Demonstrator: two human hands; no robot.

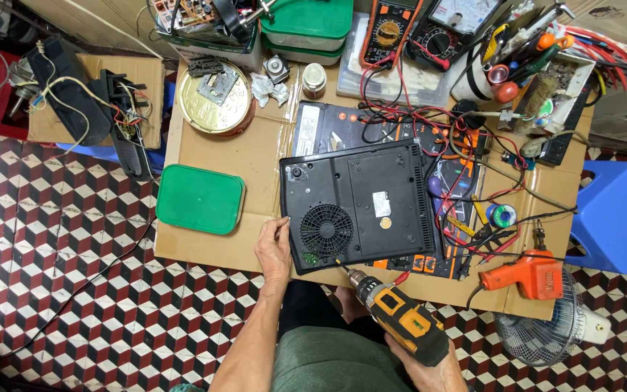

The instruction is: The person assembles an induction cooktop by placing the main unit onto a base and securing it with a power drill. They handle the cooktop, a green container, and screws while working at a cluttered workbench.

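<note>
Now, with the left hand [275, 250] resting open at nine o'clock of the black plastic cooker base [357, 205] mid-counter, and the right hand's [429, 366] grip closed around the yellow cordless drill [399, 313] at its six-o'clock edge, the unclamped base could twist and the bit slip.

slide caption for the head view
Left hand steadies a black appliance base while right hand aims a cordless drill.

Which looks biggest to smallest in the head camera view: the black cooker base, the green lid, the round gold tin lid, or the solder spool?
1. Black cooker base
2. Green lid
3. Round gold tin lid, only a little smaller than the green lid
4. Solder spool, by far the smallest
</note>
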